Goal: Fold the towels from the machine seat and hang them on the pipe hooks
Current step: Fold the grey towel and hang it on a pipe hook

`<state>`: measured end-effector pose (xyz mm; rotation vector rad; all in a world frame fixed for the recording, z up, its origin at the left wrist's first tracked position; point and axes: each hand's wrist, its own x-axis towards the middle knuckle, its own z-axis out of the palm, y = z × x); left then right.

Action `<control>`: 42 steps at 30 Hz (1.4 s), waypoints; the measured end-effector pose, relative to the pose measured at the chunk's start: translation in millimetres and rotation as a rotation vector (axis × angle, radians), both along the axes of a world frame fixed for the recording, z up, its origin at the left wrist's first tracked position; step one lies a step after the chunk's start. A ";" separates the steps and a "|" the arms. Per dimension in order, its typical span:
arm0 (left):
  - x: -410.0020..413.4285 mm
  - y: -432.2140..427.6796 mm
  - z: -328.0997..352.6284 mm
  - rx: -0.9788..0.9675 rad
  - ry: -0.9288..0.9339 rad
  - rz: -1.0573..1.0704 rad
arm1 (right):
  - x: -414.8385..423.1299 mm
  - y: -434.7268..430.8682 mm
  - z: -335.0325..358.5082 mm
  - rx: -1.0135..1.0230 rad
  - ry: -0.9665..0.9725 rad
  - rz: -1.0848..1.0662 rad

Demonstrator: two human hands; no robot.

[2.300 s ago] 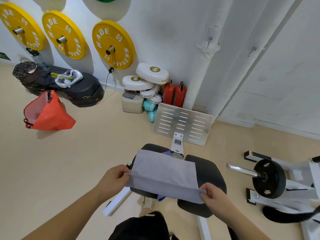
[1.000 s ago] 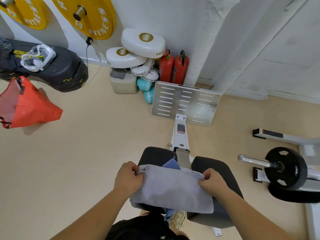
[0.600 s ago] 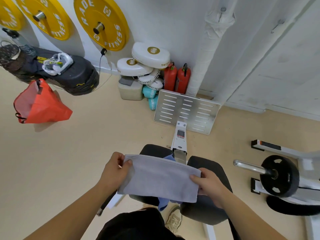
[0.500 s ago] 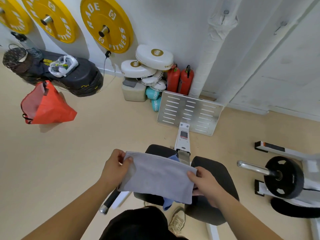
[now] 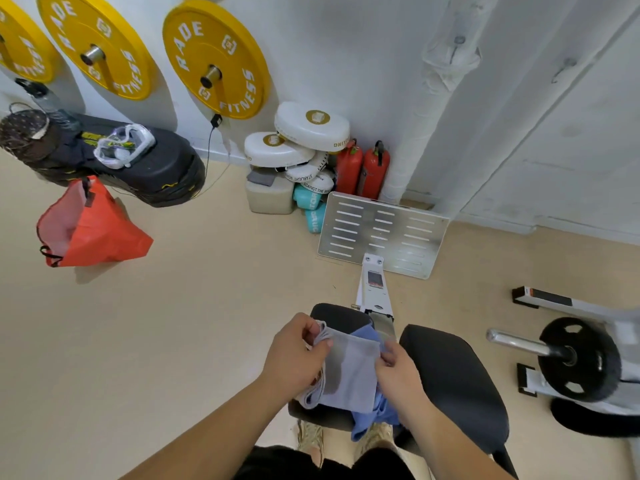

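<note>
Pinching the grey towel [image 5: 351, 370] between them, left hand [image 5: 294, 358] and right hand [image 5: 398, 370] curl their fingers.

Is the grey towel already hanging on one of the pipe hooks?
No, the left hand and the right hand both hold the grey towel over the black seat.

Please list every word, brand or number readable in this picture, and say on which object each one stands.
"RADE", "FITNESS": nearest round yellow weight plate on the wall.
"STARLIGHT": white curved pad in the stack.
"AGAINGT THE", then cut off: white pad just below it.
"STRUC", partly hidden: teal pad on the floor.
Top white oval pad: upside-down lettering, cut off, unreadable.
Sticker on the white machine beam: too small.
</note>
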<state>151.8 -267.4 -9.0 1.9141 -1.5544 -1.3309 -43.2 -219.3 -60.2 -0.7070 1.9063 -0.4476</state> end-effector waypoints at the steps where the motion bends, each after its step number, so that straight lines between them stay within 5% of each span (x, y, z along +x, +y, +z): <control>1: -11.4 -0.9 -4.9 -0.003 -0.021 -0.044 | -3.5 0.9 2.0 0.031 -0.046 -0.009; 15: -94.2 9.4 -66.0 0.132 -0.174 -0.479 | -34.9 7.4 5.6 0.076 -0.286 0.053; 19: -73.2 10.1 -57.6 0.143 -0.122 -0.434 | -31.6 6.9 -14.4 0.054 -0.120 0.114; 23: -24.5 3.6 -58.6 0.129 -0.358 -0.158 | -14.0 2.9 -9.3 -0.111 0.470 0.581; 27: -5.1 9.0 -67.2 0.323 -0.257 -0.043 | 6.0 2.1 -3.0 -0.097 0.443 0.851; 32: -11.5 8.2 -71.0 0.394 -0.050 -0.006 | 13.1 2.6 -13.5 -0.018 0.530 0.902; 36: -14.8 5.9 -67.5 0.308 -0.091 -0.087 | 16.7 5.0 -23.4 -0.147 0.713 0.838; 42: -32.0 2.8 -52.0 0.150 -0.136 -0.199 | 4.7 -2.8 -17.3 -0.069 0.355 0.718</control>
